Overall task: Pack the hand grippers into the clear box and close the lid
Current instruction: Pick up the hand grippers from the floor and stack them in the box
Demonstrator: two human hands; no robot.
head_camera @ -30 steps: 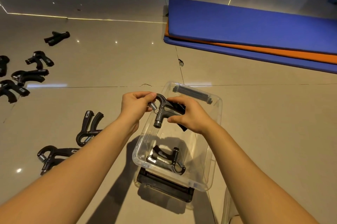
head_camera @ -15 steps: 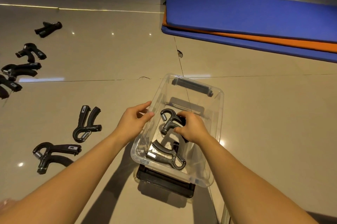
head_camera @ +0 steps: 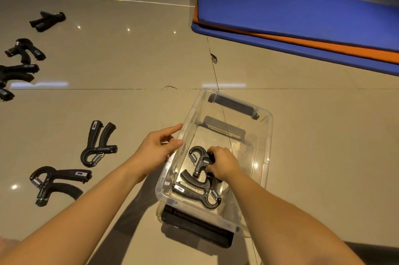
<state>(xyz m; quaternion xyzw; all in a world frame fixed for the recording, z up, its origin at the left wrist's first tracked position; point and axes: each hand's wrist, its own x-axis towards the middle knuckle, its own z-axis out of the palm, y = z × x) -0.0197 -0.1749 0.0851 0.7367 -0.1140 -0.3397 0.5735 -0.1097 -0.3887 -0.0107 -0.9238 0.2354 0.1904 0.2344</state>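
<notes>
The right hand [head_camera: 223,163] is gripping a hand gripper [head_camera: 197,160] low inside the clear box [head_camera: 264,152], with its spring loop pointing toward 11 o'clock. It is sitting just beyond a second gripper [head_camera: 194,192] lying across the near end. The left hand [head_camera: 158,149] is hovering loosely open at the box's 9 o'clock wall; whether it is touching the wall is unclear. The nearest loose gripper [head_camera: 98,144] is lying at 9 o'clock on the glossy tiled floor [head_camera: 129,59], handles toward 12, closer to the left hand. Blue and orange mats [head_camera: 302,16] are lying at 1 o'clock.
</notes>
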